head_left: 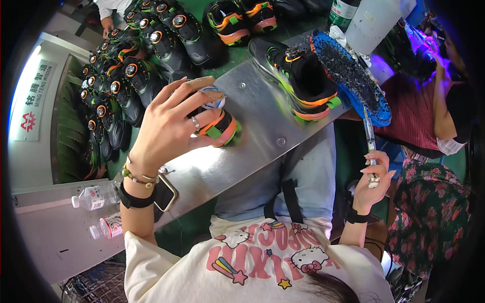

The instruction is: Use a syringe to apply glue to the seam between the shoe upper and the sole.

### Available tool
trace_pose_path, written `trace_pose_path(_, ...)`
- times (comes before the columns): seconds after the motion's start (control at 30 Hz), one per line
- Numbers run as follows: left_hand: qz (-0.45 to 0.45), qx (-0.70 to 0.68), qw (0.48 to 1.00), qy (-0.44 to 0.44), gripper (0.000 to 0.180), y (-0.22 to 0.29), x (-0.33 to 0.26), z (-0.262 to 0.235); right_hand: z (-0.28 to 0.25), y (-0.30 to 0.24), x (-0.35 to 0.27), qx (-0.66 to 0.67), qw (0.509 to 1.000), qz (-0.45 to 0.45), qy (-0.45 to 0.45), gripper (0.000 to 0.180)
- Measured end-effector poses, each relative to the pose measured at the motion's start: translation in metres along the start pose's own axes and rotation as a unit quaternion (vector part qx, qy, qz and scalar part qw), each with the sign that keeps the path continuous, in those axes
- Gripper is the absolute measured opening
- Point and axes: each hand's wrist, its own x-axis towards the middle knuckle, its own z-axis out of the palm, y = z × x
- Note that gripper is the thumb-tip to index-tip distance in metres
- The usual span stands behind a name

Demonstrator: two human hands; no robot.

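While the hands were well apart, the left hand (177,113) clasped a shoe (229,132) toward the metal bench's (247,108) left end.
The shoe looked light, its upper soft above a firmer sole, and best taken round the heel; its toe was hidden behind the fingers. A second shoe (280,68) stood toward the far right corner, beside a blue-rimmed tray (386,117); whether the slim tool (370,135) gripped in the right hand (371,184) touched that rim was unclear.
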Motion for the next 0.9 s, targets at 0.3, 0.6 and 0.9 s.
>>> trace_pose_path(0.3, 0.133, -0.108, 0.975, -0.143, 0.072, -0.035, 0.02, 0.007, 0.009, 0.0, 0.037, 0.051, 0.998, 0.018, -0.026, 0.072)
trace_pose_path(0.6, 0.293, -0.064, 0.925, -0.234, 0.077, -0.053, 0.056, 0.007, 0.005, -0.028, 0.062, -0.08, 0.988, 0.127, -0.018, 0.067)
trace_pose_path(0.9, -0.176, -0.234, 0.954, 0.058, 0.075, 0.047, 0.001, -0.026, -0.014, -0.047, 0.063, -0.084, 0.985, 0.15, -0.023, 0.073)
